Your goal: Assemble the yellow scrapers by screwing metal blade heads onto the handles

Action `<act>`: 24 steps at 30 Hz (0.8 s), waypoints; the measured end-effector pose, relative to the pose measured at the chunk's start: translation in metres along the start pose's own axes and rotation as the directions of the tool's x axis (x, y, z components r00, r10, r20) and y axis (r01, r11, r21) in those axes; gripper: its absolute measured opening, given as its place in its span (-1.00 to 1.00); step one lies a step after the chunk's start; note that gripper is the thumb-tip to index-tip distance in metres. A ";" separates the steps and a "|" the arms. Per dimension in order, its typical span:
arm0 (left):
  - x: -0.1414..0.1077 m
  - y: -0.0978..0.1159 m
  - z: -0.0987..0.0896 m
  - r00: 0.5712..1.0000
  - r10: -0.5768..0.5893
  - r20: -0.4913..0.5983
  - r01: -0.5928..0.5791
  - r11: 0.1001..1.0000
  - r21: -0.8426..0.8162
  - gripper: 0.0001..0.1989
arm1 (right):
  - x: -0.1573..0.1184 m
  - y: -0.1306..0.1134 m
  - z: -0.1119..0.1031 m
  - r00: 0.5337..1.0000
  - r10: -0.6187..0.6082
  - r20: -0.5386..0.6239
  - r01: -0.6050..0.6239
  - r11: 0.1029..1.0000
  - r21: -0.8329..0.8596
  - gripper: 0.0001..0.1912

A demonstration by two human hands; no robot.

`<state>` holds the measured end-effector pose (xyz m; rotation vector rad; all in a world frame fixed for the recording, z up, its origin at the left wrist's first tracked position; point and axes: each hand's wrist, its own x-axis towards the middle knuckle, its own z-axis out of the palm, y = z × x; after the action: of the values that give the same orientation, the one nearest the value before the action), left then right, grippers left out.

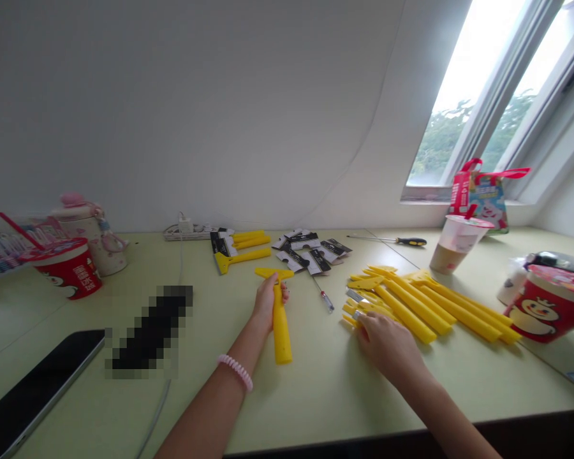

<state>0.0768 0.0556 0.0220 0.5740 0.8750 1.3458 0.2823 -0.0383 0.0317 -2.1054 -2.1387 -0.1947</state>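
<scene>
Holding scraper (282,331), greenish table (325,395), window (500,92), perhaps trees (437,151)

Ylw scraper (282,328), pale grn tbl (325,395).

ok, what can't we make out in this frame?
Head view, right hand: its back hides the fingertips' hold at the yellow tool pile.
Head view, T-shaped yellow tool: left hand covers part of its neck.
Head view, dark item: masked by pixel blocks.
Head view, black-screened device: cut off by left edge.
Head view, cards: small print unreadable.
</scene>
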 end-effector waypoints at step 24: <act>-0.003 0.001 0.003 0.999 -0.044 0.022 0.042 0.995 0.086 -0.85 | 0.051 0.035 -0.001 0.993 0.104 -0.046 -0.097 0.984 0.149 -0.73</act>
<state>0.0780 0.0530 0.0252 0.6328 0.9247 1.2645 0.3166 0.0124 0.0424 -2.0935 -1.9477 -0.0793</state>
